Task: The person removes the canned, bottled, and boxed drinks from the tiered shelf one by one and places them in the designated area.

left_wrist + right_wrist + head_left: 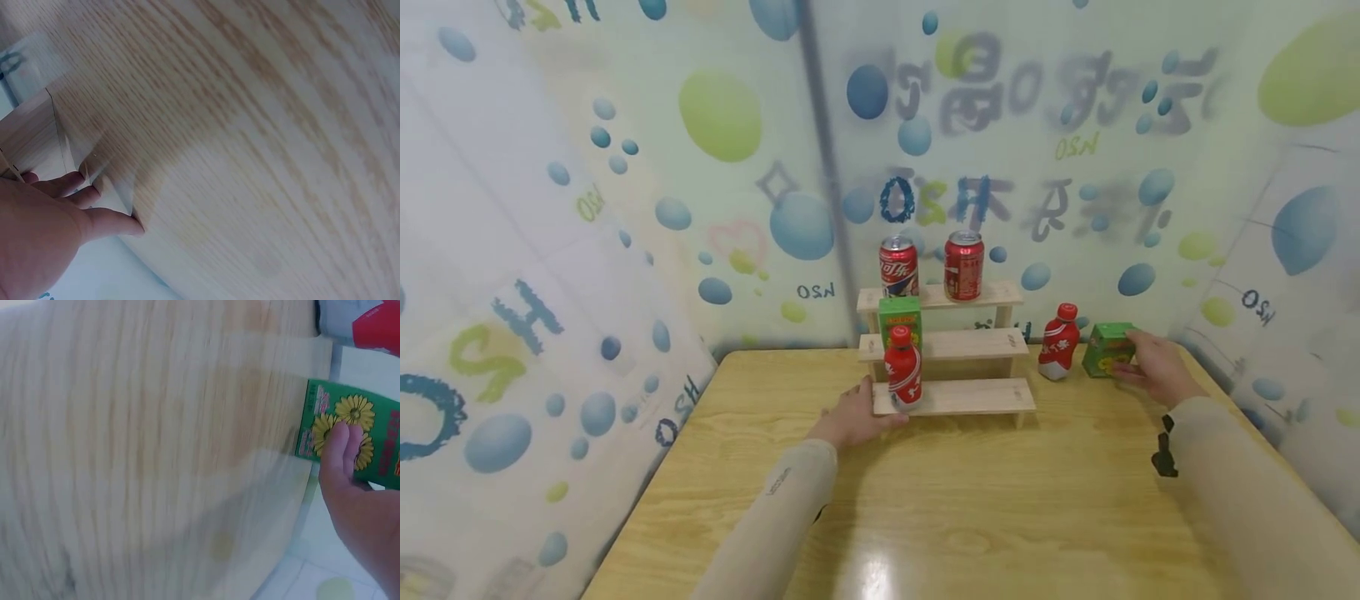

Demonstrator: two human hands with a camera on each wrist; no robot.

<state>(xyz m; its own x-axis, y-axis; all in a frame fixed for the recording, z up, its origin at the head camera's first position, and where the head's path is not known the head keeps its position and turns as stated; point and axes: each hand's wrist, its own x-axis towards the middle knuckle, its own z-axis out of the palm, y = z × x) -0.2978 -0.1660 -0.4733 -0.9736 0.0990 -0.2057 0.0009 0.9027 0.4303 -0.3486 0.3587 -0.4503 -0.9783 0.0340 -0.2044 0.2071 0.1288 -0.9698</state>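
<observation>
A three-step wooden display rack point(958, 398) stands near the back of the table. My left hand point(856, 417) grips the left end of its lowest step, thumb along the front edge; in the left wrist view the left hand point(56, 219) has its fingertips at the wood. On the right, my right hand point(1161, 367) holds a green drink carton point(1107, 350) by its right side, the carton standing upright at the table's back. Yellow flowers show on the carton point(350, 412) in the right wrist view, with the right hand's fingers point(337, 447) over its face.
Two red cans, one left point(898, 265) and one right point(964, 267), stand on the top step. Another green carton point(900, 312) is on the middle step, behind a red bottle point(903, 371) on the lowest. A second red bottle point(1059, 343) stands between rack and held carton. Patterned curtains point(722, 208) surround the table.
</observation>
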